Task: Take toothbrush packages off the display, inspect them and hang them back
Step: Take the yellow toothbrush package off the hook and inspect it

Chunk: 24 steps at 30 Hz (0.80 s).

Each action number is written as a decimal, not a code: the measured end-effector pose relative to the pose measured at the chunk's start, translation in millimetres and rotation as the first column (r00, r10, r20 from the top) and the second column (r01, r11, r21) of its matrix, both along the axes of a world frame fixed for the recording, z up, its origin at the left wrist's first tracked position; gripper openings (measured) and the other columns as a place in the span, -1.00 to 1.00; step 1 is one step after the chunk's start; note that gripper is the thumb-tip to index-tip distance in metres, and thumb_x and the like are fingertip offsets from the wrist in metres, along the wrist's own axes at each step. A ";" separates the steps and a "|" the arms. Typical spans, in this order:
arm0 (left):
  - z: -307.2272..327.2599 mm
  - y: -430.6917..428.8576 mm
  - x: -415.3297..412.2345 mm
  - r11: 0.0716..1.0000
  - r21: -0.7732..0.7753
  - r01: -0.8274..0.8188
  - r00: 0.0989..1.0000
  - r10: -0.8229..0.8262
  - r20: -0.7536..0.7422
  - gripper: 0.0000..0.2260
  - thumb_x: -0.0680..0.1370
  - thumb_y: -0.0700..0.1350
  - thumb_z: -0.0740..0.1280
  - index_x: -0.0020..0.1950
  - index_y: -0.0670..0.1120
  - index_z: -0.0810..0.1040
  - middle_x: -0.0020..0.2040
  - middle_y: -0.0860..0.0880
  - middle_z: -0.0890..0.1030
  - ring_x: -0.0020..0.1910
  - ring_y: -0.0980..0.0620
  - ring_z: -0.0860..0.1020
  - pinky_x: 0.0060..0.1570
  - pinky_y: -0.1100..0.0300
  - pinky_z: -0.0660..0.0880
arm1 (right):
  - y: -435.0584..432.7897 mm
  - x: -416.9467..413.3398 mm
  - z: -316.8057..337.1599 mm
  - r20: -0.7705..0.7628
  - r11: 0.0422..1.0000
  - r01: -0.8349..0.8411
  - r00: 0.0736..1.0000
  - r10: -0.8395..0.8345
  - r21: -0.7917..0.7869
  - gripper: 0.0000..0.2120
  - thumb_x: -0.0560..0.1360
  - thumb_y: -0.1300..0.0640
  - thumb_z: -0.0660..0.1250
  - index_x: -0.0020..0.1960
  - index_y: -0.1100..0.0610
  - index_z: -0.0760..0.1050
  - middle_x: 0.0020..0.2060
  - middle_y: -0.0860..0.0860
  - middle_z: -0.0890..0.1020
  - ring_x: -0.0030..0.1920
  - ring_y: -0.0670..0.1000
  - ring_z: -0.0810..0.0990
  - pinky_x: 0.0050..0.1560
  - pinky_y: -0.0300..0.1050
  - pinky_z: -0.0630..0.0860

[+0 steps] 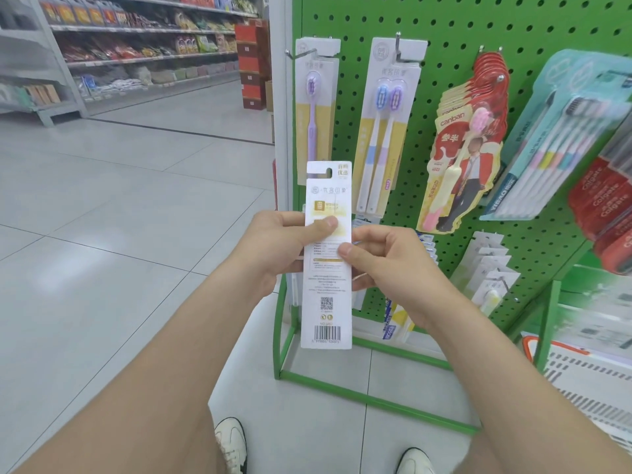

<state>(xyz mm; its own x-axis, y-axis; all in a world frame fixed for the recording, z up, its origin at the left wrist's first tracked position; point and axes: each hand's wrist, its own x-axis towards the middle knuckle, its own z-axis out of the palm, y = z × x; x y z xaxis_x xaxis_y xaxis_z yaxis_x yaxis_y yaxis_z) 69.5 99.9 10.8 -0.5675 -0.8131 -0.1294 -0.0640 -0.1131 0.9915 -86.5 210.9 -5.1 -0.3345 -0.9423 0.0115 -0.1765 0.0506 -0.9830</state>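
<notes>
Left grip (273,241) and right grip (393,258) are each pinching the toothbrush pack (327,295), thumbs on its printed back.
Pack is standing upright, barcode (327,332) end down, in front of the green pegboard (444,46), off it.

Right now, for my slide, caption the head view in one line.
Left hand and right hand hold a toothbrush package, printed back toward the camera, before a green pegboard of hanging toothbrushes.
</notes>
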 end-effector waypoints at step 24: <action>-0.7 5.1 -6.1 0.993 0.062 0.103 0.989 -0.096 -0.111 -0.81 0.67 -0.07 0.42 0.21 -0.10 0.74 0.09 -0.14 0.77 -0.03 -0.09 0.75 0.01 -0.03 0.72 | -5.8 -3.3 5.6 0.111 0.967 0.208 0.975 -0.193 -0.147 -0.61 0.74 -0.01 0.26 0.01 0.23 0.73 -0.14 0.22 0.76 -0.15 0.21 0.75 -0.01 0.14 0.69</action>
<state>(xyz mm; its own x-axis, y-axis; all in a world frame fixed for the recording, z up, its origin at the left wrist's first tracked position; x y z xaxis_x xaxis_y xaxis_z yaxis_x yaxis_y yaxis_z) 63.4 104.9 10.0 -0.6585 -0.7437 -0.1153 0.0289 -0.1781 0.9836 -89.7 205.1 0.5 -0.5235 -0.8446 0.1125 -0.0837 -0.0804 -0.9932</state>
